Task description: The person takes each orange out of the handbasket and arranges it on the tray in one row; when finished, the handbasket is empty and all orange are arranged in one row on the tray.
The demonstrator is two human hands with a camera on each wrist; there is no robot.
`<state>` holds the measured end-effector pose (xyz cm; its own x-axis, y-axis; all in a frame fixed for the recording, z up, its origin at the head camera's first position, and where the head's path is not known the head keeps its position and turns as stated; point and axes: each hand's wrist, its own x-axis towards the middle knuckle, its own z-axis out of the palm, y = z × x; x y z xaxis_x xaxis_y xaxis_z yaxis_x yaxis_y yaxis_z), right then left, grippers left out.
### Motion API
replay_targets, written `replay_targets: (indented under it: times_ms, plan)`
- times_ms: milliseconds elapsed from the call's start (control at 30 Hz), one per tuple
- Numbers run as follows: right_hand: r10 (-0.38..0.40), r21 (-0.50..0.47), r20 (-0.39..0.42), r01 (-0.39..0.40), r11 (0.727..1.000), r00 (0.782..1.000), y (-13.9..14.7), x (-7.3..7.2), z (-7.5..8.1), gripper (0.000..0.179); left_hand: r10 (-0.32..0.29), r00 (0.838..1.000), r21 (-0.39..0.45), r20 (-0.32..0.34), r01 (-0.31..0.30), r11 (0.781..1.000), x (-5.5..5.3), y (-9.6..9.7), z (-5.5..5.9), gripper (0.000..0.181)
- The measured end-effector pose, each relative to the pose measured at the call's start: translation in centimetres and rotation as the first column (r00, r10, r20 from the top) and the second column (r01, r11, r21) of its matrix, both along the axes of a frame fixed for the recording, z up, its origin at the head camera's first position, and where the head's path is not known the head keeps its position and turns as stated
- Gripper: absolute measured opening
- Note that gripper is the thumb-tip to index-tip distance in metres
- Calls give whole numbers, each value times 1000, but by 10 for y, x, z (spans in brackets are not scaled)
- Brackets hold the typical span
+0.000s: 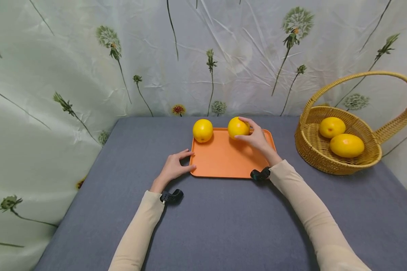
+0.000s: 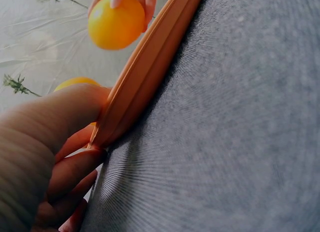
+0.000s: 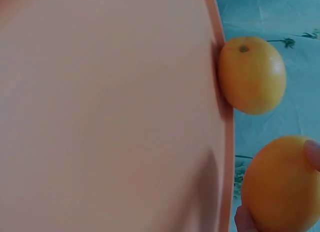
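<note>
Now our right hand (image 1: 257, 140) grips one fruit (image 1: 236, 128) near the tray's (image 1: 224, 162) far edge, right of another fruit (image 1: 202, 131) (left hand (image 1: 171, 166) spread wide).

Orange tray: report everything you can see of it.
The orange tray is a shallow rectangle with rounded corners and a thin raised rim; it looks like smooth plastic. It lies flat on the grey cloth. The left hand touches its left edge by the near corner. One yellow fruit sits at its far left corner; the right hand holds another fruit over its far side.
</note>
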<state>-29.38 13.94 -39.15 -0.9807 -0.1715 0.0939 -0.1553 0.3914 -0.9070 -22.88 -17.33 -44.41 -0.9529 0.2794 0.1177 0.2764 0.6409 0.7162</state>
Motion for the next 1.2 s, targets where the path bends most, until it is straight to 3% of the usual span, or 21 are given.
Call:
replay_targets:
  times_ms: [167, 967, 1200]
  plan:
    - [-11, 64, -20, 12, 998, 1000, -9, -6, -3, 71, 4, 1000, 4, 6, -4, 1000, 1, 0, 2, 57]
    - [45, 94, -15, -43, 995, 999, -28, -17, -10, 69, 9, 1000, -5, 17, -9, 1000, 0, 2, -1, 57]
    - [33, 137, 40, -38, 990, 999, -32, -18, -5, 70, 6, 1000, 0, 10, -6, 1000, -1, 0, -1, 57]
